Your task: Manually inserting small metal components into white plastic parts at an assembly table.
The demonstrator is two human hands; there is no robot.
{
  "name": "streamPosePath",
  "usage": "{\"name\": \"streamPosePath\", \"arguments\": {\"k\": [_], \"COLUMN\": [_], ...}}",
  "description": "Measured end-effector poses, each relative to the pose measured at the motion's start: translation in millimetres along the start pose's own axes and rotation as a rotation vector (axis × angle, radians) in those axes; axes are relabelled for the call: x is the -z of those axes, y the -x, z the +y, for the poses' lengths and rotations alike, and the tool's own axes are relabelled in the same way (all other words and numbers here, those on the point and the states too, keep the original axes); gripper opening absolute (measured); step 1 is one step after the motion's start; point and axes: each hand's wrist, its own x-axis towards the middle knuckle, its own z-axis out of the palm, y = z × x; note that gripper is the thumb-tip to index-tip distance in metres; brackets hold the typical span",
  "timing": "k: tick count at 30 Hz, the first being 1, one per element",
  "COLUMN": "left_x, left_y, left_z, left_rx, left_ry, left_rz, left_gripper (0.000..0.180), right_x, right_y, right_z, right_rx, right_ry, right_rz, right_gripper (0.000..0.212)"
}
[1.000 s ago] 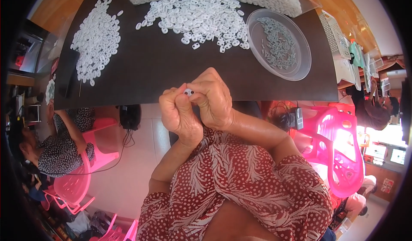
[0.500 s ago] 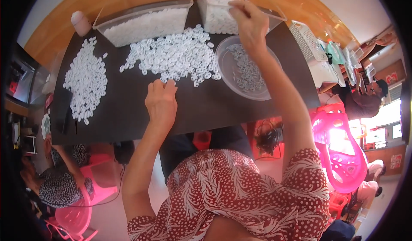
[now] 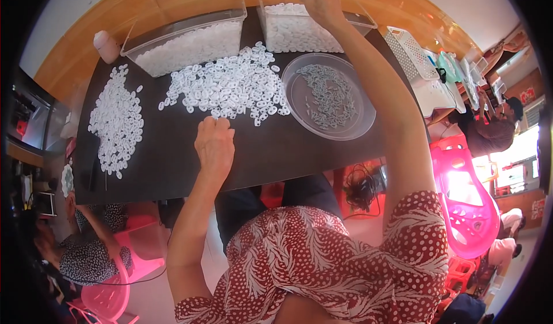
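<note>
My left hand (image 3: 214,146) rests at the near edge of the middle pile of small white oval plastic rings (image 3: 227,85). Its fingers are curled together, and whatever they may hold is hidden. Raised at the far side, my right hand (image 3: 322,6) hangs over the right clear plastic box (image 3: 368,23), which is part-filled with white pieces (image 3: 294,27). Those fingers are drawn in too, with nothing clearly visible between them. Below my right forearm, a round clear dish (image 3: 292,108) holds many small thin grey pieces (image 3: 331,96).
A second clear box (image 3: 129,50) of white pieces stands at the back left. Another heap of white rings (image 3: 117,122) lies at left, near a pale bottle (image 3: 107,46). To the right are a white perforated basket (image 3: 410,53) and a pink chair (image 3: 469,208). Someone sits at lower left (image 3: 86,255).
My right hand has risen and moved farther away above the right box. My left hand stays by the pile, fingers still curled. The whole view has shifted slightly.
</note>
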Motion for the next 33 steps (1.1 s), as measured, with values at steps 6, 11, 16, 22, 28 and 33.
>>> {"name": "streamPosePath", "arguments": {"k": [6, 11, 16, 22, 28, 33], "left_x": [5, 10, 21, 39, 48, 48], "left_y": [-2, 9, 18, 31, 39, 40], "left_z": [1, 3, 10, 12, 21, 26], "left_rx": [-0.027, -0.083, 0.007, 0.462, 0.639, 0.671], "left_ry": [0.074, 0.003, 0.244, 0.886, 1.204, 1.28], "left_rz": [-0.054, -0.043, 0.0, -0.09, -0.152, -0.113], "left_gripper": [0.019, 0.019, 0.015, 0.003, 0.011, 0.011], "right_x": [72, 97, 90, 69, 60, 54], "right_y": [52, 119, 173, 178, 173, 173], "right_z": [-19, -28, -21, -26, -28, -27], "right_rx": [-0.145, -0.119, 0.009, 0.345, 0.48, 0.483], "right_ry": [-0.279, -0.417, -0.404, -0.081, -0.036, -0.084], "right_rz": [-0.068, -0.45, -0.604, -0.529, -0.578, -0.614], "right_gripper": [0.021, 0.015, 0.014, 0.002, 0.009, 0.008]}}
